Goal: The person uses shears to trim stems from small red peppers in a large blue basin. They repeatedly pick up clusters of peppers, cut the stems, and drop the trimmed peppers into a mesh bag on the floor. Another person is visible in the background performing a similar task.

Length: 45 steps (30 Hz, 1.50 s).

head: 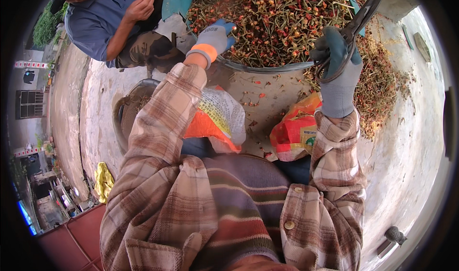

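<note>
A large heap of green stems with small red and orange pods (272,23) fills a wide blue-green container (265,69) before me. At the heap's left edge is my left hand (215,39), in a grey and blue glove with an orange band, its fingers pointing into the stems; whether it grips any cannot be told. My right hand (335,56), gloved in grey and dark blue, holds large dark metal scissors (362,18) at the container's right side. The blades point up and to the right, almost together.
Another person in a blue shirt (96,27) sits at upper left, hands raised. Stem debris (376,84) lies on the concrete floor at right. Printed plastic sacks, one white and orange (222,117), one red (292,127), cover my legs. A basket (123,124) stands left, near a yellow cloth (104,181).
</note>
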{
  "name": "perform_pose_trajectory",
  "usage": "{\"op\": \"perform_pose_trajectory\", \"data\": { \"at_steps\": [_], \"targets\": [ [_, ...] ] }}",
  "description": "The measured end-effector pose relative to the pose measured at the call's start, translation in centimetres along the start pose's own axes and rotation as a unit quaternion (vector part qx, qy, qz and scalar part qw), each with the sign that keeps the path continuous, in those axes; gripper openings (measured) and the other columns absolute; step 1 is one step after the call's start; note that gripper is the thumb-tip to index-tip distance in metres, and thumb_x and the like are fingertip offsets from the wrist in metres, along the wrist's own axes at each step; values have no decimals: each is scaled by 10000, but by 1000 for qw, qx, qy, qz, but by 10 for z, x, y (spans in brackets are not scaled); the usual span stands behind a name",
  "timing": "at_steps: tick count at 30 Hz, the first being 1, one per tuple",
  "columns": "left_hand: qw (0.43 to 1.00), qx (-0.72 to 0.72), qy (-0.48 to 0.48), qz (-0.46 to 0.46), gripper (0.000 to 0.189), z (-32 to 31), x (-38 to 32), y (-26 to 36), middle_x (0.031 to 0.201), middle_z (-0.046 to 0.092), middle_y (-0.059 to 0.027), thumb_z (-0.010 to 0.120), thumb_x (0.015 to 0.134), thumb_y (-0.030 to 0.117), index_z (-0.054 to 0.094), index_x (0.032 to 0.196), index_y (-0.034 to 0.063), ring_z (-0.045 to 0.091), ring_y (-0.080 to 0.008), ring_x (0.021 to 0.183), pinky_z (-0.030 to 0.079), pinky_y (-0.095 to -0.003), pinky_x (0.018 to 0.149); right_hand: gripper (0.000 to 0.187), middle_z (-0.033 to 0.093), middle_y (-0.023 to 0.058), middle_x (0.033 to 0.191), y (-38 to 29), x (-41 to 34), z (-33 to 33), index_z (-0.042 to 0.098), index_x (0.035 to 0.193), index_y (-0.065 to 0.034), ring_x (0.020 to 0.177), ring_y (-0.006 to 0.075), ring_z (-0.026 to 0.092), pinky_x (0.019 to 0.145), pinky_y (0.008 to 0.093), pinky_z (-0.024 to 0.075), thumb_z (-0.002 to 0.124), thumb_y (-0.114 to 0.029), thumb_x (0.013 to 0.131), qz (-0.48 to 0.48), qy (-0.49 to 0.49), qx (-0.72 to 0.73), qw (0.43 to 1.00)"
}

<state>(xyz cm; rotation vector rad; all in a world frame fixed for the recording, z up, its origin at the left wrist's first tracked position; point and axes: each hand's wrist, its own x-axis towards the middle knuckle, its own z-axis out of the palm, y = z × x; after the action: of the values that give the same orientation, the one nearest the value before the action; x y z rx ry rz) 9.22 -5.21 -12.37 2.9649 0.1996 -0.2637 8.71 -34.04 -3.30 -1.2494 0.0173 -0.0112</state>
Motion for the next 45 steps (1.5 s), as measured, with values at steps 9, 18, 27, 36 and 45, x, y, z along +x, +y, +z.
{"op": "perform_pose_trajectory", "data": {
  "at_steps": [9,18,27,36,45],
  "targets": [
    [990,-114,24,-81,362,-10,0,-30,1239,599,-172,553,934,301,597,1253,137,599,-366,1077,481,-427,911,260,646,104,734,-1,0,-1,626,978,22,561,155,599,524,263,476,695,-197,854,-11,6,-15,1000],
    [999,-30,19,33,375,5,5,-4,1357,491,-164,549,932,228,547,1305,182,561,-387,1119,470,-464,942,264,643,83,730,3,1,2,625,983,15,568,145,604,530,256,481,693,-209,862,-14,-10,-16,1000],
    [1000,-18,9,-2,460,16,7,1,1388,457,-176,615,889,233,537,1339,180,543,-385,1173,475,-450,960,259,637,72,737,5,2,-1,630,978,-4,574,135,599,532,248,472,696,-225,860,-7,-2,-5,1000],
    [999,-38,3,21,435,22,7,-2,1352,474,-176,601,892,284,558,1316,200,532,-386,1183,456,-466,973,249,630,70,731,6,2,0,629,970,4,579,124,583,537,253,476,703,-205,856,-3,-1,8,1000],
    [996,-68,-4,52,410,21,7,-8,1299,506,-143,603,865,291,595,1262,188,557,-359,1136,463,-445,954,237,622,81,730,6,4,0,616,958,17,580,131,578,529,254,470,693,-182,855,-8,-10,0,1000]
  ]
}}
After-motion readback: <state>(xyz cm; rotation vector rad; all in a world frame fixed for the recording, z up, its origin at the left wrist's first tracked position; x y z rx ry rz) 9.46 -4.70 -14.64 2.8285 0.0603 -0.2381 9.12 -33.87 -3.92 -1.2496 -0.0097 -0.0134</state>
